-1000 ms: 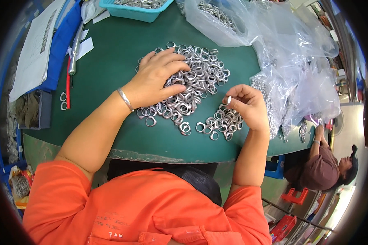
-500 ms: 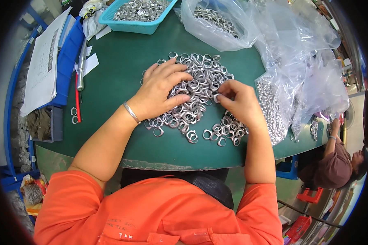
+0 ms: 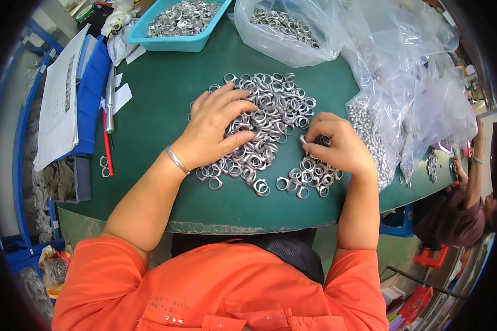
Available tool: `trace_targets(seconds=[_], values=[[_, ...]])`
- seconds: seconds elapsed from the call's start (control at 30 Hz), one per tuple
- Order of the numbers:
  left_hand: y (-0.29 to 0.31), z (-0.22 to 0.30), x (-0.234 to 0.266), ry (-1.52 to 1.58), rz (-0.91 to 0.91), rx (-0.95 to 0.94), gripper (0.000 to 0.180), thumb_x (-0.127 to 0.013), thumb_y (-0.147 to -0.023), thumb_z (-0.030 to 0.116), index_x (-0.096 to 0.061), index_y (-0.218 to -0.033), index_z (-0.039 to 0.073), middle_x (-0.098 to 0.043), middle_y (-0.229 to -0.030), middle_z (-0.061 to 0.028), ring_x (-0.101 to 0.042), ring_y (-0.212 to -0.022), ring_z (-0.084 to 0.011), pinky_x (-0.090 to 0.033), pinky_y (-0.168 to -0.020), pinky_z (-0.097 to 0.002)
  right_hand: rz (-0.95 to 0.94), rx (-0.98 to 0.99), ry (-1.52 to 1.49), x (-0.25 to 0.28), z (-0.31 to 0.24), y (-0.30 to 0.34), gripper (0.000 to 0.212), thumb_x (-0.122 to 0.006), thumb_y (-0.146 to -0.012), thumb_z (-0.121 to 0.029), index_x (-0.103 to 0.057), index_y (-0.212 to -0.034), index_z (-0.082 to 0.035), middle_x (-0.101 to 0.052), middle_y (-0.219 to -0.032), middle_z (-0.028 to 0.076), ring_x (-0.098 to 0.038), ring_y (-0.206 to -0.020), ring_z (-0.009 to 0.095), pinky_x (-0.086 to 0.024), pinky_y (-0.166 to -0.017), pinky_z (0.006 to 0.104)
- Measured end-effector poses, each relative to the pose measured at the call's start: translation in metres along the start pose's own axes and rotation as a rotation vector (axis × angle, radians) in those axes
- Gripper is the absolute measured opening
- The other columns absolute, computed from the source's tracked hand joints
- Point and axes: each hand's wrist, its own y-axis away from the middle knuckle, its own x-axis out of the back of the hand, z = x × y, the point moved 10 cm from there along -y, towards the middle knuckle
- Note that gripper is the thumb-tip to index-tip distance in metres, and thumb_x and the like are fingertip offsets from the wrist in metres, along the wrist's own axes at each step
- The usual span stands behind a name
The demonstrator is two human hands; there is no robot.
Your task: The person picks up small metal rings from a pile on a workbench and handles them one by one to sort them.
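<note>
A large heap of silver-grey metal rings [image 3: 268, 118] lies in the middle of the green table. My left hand [image 3: 215, 118], a bangle on its wrist, rests flat over the heap's left side with fingers spread. My right hand [image 3: 339, 140] pinches one ring [image 3: 303, 140] between thumb and fingertips, just right of the heap. Below that hand is a smaller pile of rings [image 3: 312, 176], partly covered by it. One ring pair [image 3: 261, 187] lies near the heap's lower edge.
Behind the heap stand a turquoise basket [image 3: 174, 44] of metal parts and an open clear bag [image 3: 287, 52] of rings. Filled plastic bags [image 3: 370, 138] line the right side. At left are a blue tray [image 3: 94, 94], a metal rod [image 3: 110, 105] and a red stick [image 3: 108, 154]. A co-worker [image 3: 453, 212] sits at right.
My right hand has moved right and slightly down from the heap's edge with a ring in its fingertips, over the smaller pile. My left hand stays on the heap. The co-worker's arm has risen.
</note>
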Motion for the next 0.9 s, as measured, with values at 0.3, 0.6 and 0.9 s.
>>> trace_targets(seconds=[0.3, 0.6, 0.9], values=[[0.0, 0.001, 0.0, 0.005, 0.002, -0.011, 0.043, -0.07, -0.084, 0.031, -0.059, -0.123, 0.016, -0.05, -0.139, -0.0102, -0.035, -0.14, -0.0355, -0.022, -0.113, -0.0516, 0.079, -0.201, -0.037, 0.021, 0.013, 0.004, 0.017, -0.076, -0.079, -0.013, -0.068, -0.082, 0.002, -0.067, -0.081, 0.011, -0.065, -0.076, 0.022, -0.05, -0.071, 0.0347], [-0.001, 0.002, 0.001, 0.003, 0.005, -0.01, 0.043, -0.07, -0.084, 0.031, -0.059, -0.123, 0.016, -0.051, -0.139, -0.0101, -0.035, -0.14, -0.0357, -0.022, -0.114, -0.0516, 0.263, -0.304, 0.059, 0.011, 0.03, -0.004, 0.017, -0.073, -0.075, -0.005, -0.066, -0.088, 0.002, -0.066, -0.084, 0.015, -0.065, -0.076, 0.029, -0.051, -0.07, 0.0374], [0.001, 0.0, 0.001, 0.013, 0.003, -0.007, 0.043, -0.07, -0.085, 0.033, -0.059, -0.123, 0.016, -0.05, -0.14, -0.0097, -0.035, -0.141, -0.0355, -0.022, -0.114, -0.0522, 0.073, -0.243, -0.203, 0.021, 0.043, 0.009, 0.016, -0.066, -0.072, 0.005, -0.067, -0.087, 0.001, -0.067, -0.081, 0.007, -0.064, -0.078, 0.018, -0.05, -0.073, 0.0274]])
